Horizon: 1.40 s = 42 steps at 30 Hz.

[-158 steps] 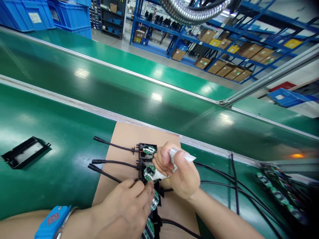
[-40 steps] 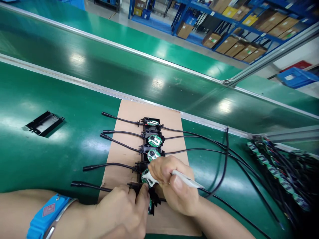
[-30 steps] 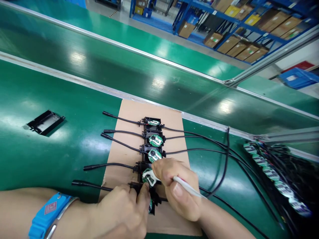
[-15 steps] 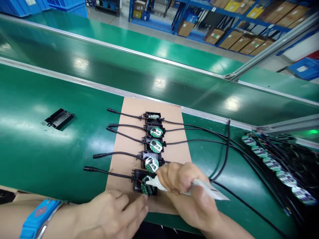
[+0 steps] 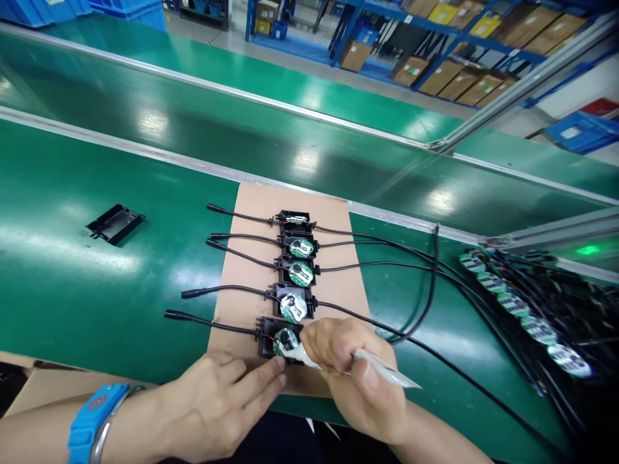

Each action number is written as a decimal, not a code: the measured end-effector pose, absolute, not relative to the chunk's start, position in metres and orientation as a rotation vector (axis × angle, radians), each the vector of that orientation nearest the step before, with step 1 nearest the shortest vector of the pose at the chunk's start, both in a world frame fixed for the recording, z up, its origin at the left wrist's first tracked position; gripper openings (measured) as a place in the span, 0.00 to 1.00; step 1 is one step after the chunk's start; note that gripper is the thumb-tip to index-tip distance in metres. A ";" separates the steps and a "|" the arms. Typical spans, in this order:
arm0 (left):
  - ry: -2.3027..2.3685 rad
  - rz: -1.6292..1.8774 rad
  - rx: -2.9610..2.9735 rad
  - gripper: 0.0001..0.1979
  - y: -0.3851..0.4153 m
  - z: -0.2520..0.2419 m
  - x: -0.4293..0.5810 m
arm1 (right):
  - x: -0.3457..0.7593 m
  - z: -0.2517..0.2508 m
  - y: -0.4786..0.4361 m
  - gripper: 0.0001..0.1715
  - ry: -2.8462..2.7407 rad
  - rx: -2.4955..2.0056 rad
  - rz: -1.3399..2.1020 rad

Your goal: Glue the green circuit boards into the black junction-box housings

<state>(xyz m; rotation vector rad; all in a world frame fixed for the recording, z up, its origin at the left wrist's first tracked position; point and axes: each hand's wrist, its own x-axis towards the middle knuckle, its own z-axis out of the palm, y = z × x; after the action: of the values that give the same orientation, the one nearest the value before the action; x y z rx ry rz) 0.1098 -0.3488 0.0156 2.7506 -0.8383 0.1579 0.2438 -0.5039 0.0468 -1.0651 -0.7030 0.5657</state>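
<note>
The right hand [image 5: 355, 377] is clamped on a white tube [image 5: 382, 368], its tip on the nearest black box [image 5: 271, 338] on the cardboard sheet [image 5: 251, 258]. The left hand [image 5: 217, 406], fingers loose, touches that box's near edge.

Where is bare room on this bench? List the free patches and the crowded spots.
Free: green bench mat between the black plastic tray and brown cardboard sheet. Crowded: the row of black housings, right hand squeezing the white tube, left hand, and the tangled cable pile.

Glossy green conveyor belts [image 5: 145, 122] run past blue shelving [image 5: 435, 38] stacked with cardboard boxes [image 5: 464, 80].
</note>
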 end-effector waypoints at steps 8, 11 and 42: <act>-0.839 0.212 2.716 0.26 -0.348 0.012 0.110 | 0.245 0.048 -0.515 0.15 -0.659 -1.105 0.560; -0.840 0.227 2.704 0.26 -0.347 0.011 0.110 | 0.249 0.046 -0.514 0.15 -0.660 -1.085 0.553; -0.397 0.226 1.906 0.17 -0.379 0.038 0.122 | 0.208 0.052 -0.523 0.16 -0.745 -1.213 -0.222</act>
<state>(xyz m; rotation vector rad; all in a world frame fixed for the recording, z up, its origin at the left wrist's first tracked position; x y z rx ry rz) 0.1225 -0.3792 0.0383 1.9061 -0.3967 0.2261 0.2082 -0.5234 0.0524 -1.2133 -0.7448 -0.2223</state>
